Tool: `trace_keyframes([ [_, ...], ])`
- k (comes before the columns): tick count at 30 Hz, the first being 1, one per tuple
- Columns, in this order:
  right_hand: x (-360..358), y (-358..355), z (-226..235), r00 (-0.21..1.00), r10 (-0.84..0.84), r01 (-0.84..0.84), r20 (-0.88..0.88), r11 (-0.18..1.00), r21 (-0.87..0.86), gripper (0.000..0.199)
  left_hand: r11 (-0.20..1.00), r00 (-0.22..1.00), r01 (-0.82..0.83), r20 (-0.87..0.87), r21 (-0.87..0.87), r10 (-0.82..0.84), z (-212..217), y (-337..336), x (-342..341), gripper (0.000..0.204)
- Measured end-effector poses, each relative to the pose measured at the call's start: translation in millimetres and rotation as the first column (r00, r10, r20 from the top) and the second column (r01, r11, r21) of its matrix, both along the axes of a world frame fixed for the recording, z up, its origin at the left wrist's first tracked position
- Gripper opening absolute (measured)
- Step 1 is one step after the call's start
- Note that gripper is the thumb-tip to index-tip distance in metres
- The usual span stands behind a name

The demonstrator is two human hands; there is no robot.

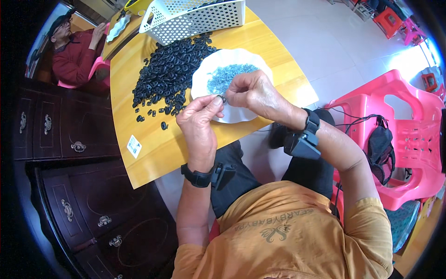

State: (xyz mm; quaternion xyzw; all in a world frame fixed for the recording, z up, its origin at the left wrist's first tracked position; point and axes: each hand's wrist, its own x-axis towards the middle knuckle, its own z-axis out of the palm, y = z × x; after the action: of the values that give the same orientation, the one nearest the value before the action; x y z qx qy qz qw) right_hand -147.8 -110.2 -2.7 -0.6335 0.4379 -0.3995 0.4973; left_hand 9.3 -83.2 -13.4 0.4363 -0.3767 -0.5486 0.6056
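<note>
A yellow wooden table (153, 149) is seen on a pale tiled floor, with dark cabinets (69, 139) to its left and a pink plastic chair (409, 135) to its right. On the table one white scalloped plate (204, 79) with small grey pieces, one white perforated basket (195, 18) beyond the plate, and an uncounted heap of black rubber rings (169, 74) left of the plate are found. Above the plate's near rim, one small black ring (222, 98) is pinched between the closed fingertips of the left hand (200, 116) and the right hand (253, 93).
</note>
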Motion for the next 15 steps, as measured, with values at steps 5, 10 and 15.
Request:
trace_keyframes([
  [5,1.0,-0.2,6.3,0.984,0.021,-0.039,-0.178,0.994,-0.099,0.011,1.0,1.0,0.003,-0.013,-0.005,-0.003,0.6,-0.3,2.6,0.011],
  [10,-6.0,-4.1,1.8,1.0,0.004,-0.002,-0.015,0.99,0.144,0.016,0.997,0.995,0.066,-0.079,0.05,-0.062,2.2,-2.0,6.7,0.011],
  [15,-5.0,-5.7,-0.5,1.0,0.013,-0.011,-0.016,0.993,0.12,0.014,1.0,0.993,-0.009,0.121,-0.006,0.009,1.2,-0.6,4.4,0.012],
])
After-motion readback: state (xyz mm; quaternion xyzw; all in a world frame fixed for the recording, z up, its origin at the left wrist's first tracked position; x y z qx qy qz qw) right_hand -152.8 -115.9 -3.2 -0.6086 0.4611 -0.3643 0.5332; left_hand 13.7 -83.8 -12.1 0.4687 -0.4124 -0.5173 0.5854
